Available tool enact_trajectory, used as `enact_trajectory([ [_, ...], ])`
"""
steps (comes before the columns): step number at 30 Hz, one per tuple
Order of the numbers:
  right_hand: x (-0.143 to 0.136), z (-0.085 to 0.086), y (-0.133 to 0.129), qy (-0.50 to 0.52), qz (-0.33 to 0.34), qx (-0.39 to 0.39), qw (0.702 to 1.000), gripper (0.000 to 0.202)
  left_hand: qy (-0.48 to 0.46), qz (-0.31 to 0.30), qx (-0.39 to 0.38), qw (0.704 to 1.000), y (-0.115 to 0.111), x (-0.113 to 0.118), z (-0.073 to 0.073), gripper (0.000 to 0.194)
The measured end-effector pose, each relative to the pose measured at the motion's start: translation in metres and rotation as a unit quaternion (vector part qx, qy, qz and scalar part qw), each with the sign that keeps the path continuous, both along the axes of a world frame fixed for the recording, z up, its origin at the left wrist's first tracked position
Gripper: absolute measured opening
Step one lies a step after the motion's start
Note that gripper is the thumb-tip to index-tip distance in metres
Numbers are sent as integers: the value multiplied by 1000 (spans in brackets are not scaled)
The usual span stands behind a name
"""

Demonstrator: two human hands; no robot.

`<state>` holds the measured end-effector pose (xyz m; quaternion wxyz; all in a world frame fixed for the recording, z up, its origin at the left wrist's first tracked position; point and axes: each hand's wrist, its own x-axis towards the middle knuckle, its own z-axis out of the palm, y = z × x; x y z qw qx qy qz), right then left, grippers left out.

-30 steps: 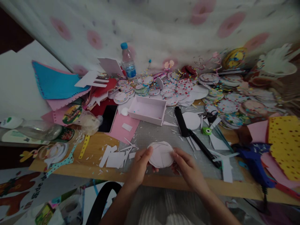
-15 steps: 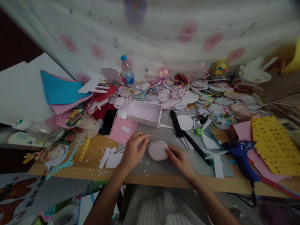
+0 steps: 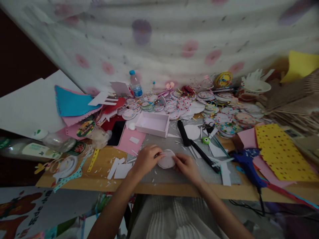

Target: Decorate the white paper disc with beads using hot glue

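A round white paper disc (image 3: 166, 159) with a slightly uneven rim is held low over the grey cutting mat (image 3: 159, 177). My left hand (image 3: 147, 158) pinches its left edge between thumb and fingers. On the opposite edge, my right hand (image 3: 185, 166) grips it, fingers closed and partly tucked under it. Just beyond lies an open white box (image 3: 152, 124). To the right, a long black-handled tool (image 3: 184, 134) rests on the mat beside another white disc (image 3: 192, 132).
Many decorated paper discs (image 3: 184, 103) are heaped along the back. A blue glue gun (image 3: 249, 166) lies at right, near yellow dotted sheets (image 3: 281, 151). A phone (image 3: 116, 133), paper strips (image 3: 122, 170) and plastic bottles (image 3: 53, 141) occupy the left. A water bottle (image 3: 136, 84) stands behind.
My left hand, which was apart from the disc with its fingers spread, has come in and closed on the disc's left edge. My right hand keeps its hold. The camera view has shifted slightly.
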<state>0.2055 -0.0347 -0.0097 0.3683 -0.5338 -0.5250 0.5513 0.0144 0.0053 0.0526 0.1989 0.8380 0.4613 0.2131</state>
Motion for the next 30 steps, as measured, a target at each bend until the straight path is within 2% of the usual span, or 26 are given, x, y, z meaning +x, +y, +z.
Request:
enact_trajectory([
  [7, 1, 3, 3, 19, 10, -24, 999, 46, -6, 61, 38, 997, -6, 11, -15, 22],
  [17, 3, 3, 6, 36, 9, -53, 998, 45, -21, 128, 4, 991, -13, 20, -33, 28],
  [30, 4, 5, 3, 23, 3, -51, 998, 48, -84, 195, -55, 976, -12, 15, -33, 32],
])
